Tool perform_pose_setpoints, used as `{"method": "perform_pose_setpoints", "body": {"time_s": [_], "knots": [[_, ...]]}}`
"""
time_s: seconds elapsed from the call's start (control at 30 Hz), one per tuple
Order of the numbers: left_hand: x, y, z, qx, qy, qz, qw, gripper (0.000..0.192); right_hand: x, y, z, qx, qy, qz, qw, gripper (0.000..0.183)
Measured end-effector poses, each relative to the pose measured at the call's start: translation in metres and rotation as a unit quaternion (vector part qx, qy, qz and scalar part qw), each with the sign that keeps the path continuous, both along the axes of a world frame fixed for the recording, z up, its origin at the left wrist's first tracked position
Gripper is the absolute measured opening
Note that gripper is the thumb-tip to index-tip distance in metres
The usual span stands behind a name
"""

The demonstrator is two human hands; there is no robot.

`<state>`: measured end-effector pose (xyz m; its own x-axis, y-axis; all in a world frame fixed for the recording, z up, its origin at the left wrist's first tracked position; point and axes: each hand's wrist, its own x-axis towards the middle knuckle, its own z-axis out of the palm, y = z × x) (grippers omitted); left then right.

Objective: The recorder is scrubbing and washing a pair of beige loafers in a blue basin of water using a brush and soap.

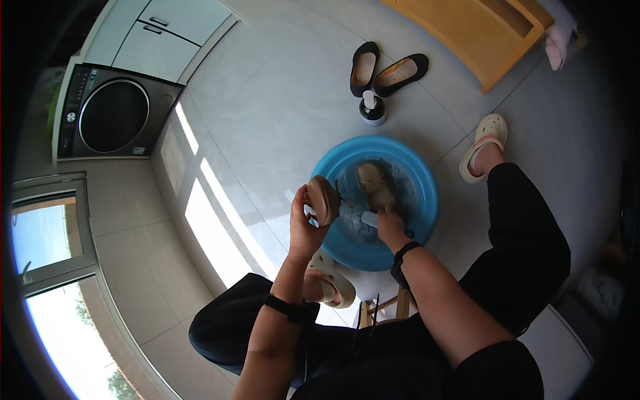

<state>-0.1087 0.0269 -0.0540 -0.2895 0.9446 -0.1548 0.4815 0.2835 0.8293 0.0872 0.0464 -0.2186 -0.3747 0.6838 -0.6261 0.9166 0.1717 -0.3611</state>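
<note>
My left hand (306, 225) grips a brown shoe (322, 200) with laces, held up over the left rim of a blue plastic basin (427, 200). A second brown shoe (371, 177) lies in the soapy water (352, 212), partly under the surface. Low in the basin, my right hand (391, 227) is closed around a light grey brush-like tool (370, 218) beside this shoe's near end. The tool's working side is hidden, and I cannot tell whether it touches the shoe.
A dark pump bottle (372, 111) and a pair of black flat shoes (382, 70) stand beyond the basin on grey floor tiles (270, 95). Wooden furniture (470, 35) is at upper right, a washing machine (115, 115) at left. My clog-clad feet flank the basin; a wooden stool leg (402, 304) shows below.
</note>
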Motion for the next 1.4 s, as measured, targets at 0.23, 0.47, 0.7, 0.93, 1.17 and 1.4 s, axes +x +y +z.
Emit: {"method": "perform_pose_setpoints", "body": {"time_s": [0.23,0.47,0.7,0.93,1.17,1.4], "knots": [[-0.019,0.016,0.042,0.043,-0.151,0.002,0.988,0.082,0.003,-0.001,-0.002,-0.033,0.006,-0.07,0.997,0.025],[-0.073,0.035,0.099,0.006,-0.344,0.083,0.935,0.061,0.007,0.003,0.022,-0.054,-0.011,-0.077,0.995,0.028],[-0.152,0.029,0.174,0.124,-0.364,0.148,0.911,0.045,0.02,0.008,0.038,0.009,-0.037,-0.077,0.996,0.023],[-0.252,-0.066,0.102,0.239,-0.449,0.281,0.814,0.038,0.015,0.006,0.053,0.027,-0.053,-0.026,0.998,0.029],[-0.257,-0.204,-0.104,0.261,-0.543,0.56,0.569,0.034,0.016,0.007,0.053,0.024,-0.066,0.021,0.997,0.029],[-0.258,-0.253,-0.196,0.203,-0.51,0.673,0.496,0.023,0.036,0.016,0.017,0.009,-0.084,0.065,0.994,0.024]]}}
